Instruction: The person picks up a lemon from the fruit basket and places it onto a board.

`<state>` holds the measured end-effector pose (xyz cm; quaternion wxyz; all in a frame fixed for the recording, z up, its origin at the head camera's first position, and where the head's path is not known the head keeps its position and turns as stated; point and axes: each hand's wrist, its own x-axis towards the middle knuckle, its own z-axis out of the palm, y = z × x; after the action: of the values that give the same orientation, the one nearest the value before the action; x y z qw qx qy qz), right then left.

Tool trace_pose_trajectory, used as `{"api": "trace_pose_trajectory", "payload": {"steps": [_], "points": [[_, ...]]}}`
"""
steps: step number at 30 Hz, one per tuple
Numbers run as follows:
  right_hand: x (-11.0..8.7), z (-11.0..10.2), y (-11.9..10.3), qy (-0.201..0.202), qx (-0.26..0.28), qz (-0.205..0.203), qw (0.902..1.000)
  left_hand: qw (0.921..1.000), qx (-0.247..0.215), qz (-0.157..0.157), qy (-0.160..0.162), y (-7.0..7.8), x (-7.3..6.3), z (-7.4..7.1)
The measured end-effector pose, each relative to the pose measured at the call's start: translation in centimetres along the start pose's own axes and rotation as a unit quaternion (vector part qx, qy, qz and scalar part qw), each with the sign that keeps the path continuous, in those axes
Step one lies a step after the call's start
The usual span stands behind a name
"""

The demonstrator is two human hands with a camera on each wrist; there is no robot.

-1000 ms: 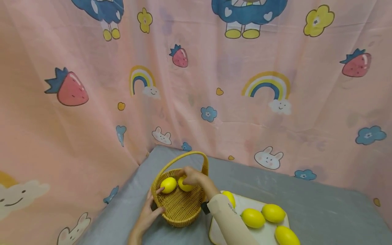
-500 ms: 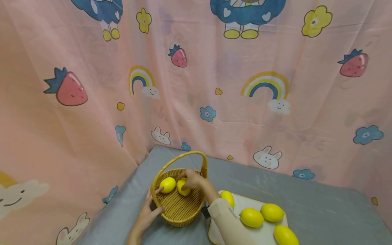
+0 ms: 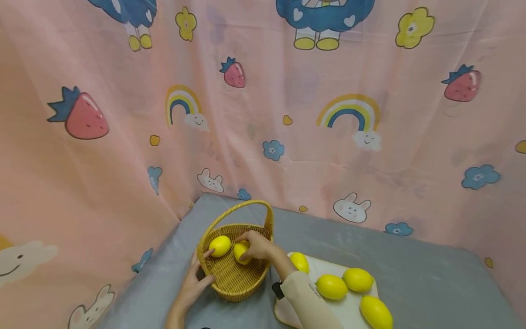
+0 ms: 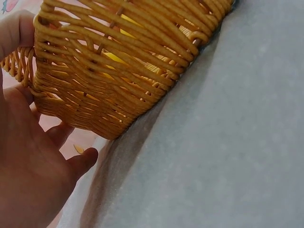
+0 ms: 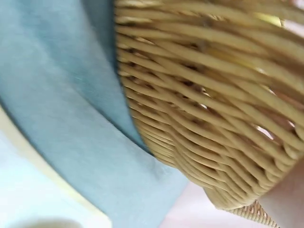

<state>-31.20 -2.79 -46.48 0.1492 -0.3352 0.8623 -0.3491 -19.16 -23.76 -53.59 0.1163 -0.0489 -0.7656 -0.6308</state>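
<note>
A yellow wicker basket [image 3: 234, 294] with a tall handle stands on the grey cloth. My left hand [image 3: 190, 284] grips its left rim, some fingers reaching inside. In the left wrist view, that hand [image 4: 35, 152] lies along the woven wall [image 4: 109, 76]. One lemon [image 3: 220, 246] rests in the basket beside those fingertips. My right hand [image 3: 259, 246] reaches over the right rim and holds a second lemon [image 3: 240, 249] between thumb and fingers, partly covering it. The right wrist view shows mostly the outer weave [image 5: 204, 95], the held lemon hidden behind it.
Right of the basket lies a white tray [image 3: 349, 313] with several lemons [image 3: 331, 287] on it, partly under my right sleeve [image 3: 308, 299]. A pink patterned curtain [image 3: 304, 164] hangs behind and left of the grey cloth [image 3: 427, 278].
My right hand has shifted slightly toward me and right within the basket, and more of its lemon shows. The left hand keeps its grip. The whole head view has shifted a little.
</note>
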Motion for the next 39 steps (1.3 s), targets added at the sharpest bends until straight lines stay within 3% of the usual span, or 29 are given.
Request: {"api": "trace_pose_trajectory", "payload": {"steps": [8,17,23,31,39], "points": [[-0.9,0.4,0.3,0.019,0.017,-0.037,0.9990,1.0000,0.006,0.006,0.002,0.2,-0.1,0.1],[-3.4,-1.1,-0.1,0.039,0.062,-0.083,0.9939,0.9996,0.000,0.028,0.001,0.2,-0.2,0.4],[-5.3,-2.4,-0.2,0.049,0.098,-0.110,0.9879,0.9996,0.000,0.026,-0.006,0.5,-0.2,0.2],[-8.8,-4.0,0.3,0.047,0.159,-0.110,0.9799,0.9991,0.002,0.042,-0.004,0.8,-0.3,0.0],[-12.3,-5.2,1.6,0.072,0.141,-0.101,0.9821,0.9996,0.003,0.024,-0.013,0.4,-0.4,0.3]]}}
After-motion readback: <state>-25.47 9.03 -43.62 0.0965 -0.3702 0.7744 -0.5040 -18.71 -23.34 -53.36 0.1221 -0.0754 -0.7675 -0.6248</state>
